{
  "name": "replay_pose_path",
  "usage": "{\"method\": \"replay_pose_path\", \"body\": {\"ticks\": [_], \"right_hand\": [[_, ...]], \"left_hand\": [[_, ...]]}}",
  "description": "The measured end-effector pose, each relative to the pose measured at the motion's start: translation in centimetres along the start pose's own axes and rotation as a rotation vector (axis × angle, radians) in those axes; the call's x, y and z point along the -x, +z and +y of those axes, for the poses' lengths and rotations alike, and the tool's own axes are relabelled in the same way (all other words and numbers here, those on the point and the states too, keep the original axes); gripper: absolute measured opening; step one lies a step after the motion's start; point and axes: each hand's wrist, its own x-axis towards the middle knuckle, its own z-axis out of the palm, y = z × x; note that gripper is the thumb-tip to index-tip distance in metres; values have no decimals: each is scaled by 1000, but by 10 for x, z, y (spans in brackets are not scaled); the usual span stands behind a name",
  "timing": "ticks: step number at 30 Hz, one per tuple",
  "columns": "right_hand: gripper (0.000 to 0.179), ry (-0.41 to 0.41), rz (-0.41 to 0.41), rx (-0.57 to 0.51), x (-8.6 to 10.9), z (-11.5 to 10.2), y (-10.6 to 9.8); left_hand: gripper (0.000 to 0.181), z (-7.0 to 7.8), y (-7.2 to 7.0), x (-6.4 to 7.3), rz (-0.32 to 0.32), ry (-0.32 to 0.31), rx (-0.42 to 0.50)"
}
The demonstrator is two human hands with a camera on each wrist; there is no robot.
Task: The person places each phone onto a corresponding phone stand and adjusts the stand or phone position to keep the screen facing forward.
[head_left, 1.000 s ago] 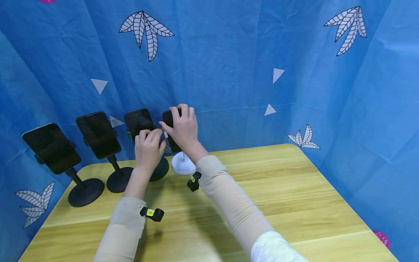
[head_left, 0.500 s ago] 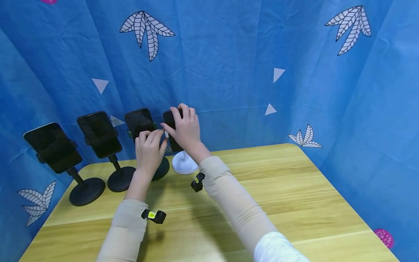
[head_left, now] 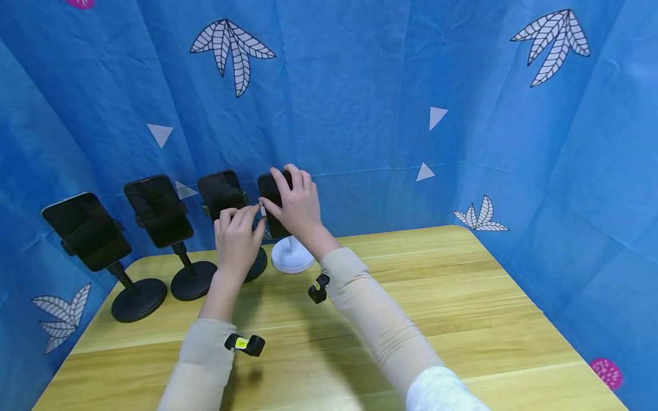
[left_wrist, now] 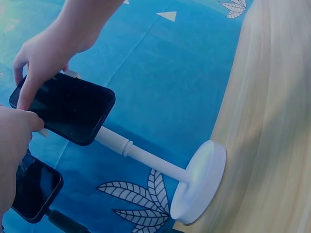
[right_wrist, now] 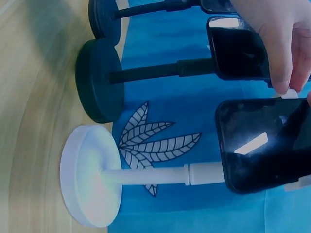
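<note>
A black smartphone (head_left: 276, 225) sits in a white phone stand (head_left: 291, 257) at the back of the table. My right hand (head_left: 302, 210) reaches over the phone's top end and grips it, fingers at the far edge and thumb at the near one. From the left, my left hand (head_left: 237, 242) pinches the stand's white clamp tab (right_wrist: 290, 93) between thumb and finger. In the left wrist view the phone (left_wrist: 73, 109) lies tilted on the stand's white post (left_wrist: 155, 162). The right wrist view has the phone's glossy screen (right_wrist: 262, 145) close below my left hand (right_wrist: 286, 39).
To the left stand several dark stands with phones: one behind my left hand (head_left: 221, 191), one beside it (head_left: 158, 211), and the leftmost (head_left: 86, 231). A blue patterned curtain (head_left: 360, 114) hangs behind the wooden table (head_left: 411, 297).
My right hand and forearm have shifted slightly right, showing more of the white base. Both hands stay at the phone and its clamp. The whole head view has drifted a little.
</note>
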Motion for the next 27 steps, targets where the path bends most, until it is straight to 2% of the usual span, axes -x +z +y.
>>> {"method": "replay_pose_path", "body": {"ticks": [5,9,17,27], "right_hand": [[62,-4,12,-1,4,6,-3],[62,-13,25,4,7,14,-7],[63,-16,-11,45,16,32,-11],[60,3,-43,74,30,52,-19]], "left_hand": [[35,5,-4,1,-29,-27,-10],[39,9,-8,1,-76,-60,-14],[41,18,-15,-1,-162,-101,-7],[39,27,-21,1,-196,-118,20]]}}
